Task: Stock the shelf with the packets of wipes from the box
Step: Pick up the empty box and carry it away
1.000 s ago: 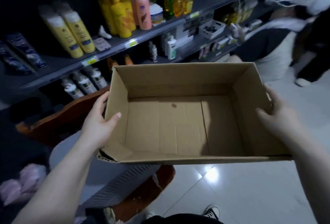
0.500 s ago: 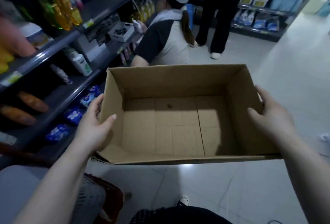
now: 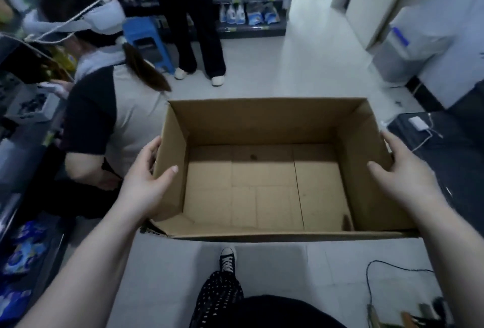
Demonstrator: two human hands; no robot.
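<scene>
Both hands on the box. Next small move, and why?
Probably set the open brown cardboard box down on the pale tiled floor ahead: only its bare bottom shows, no packets. The left hand and right hand grip its side walls; a crouching person is close on the left.

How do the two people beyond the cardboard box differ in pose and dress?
The crouching person bends low at the left shelf; the standing person is upright by the far shelf. The crouching person wears a pale top, black sleeves and a white headset; the standing person wears black with white shoes.
</scene>
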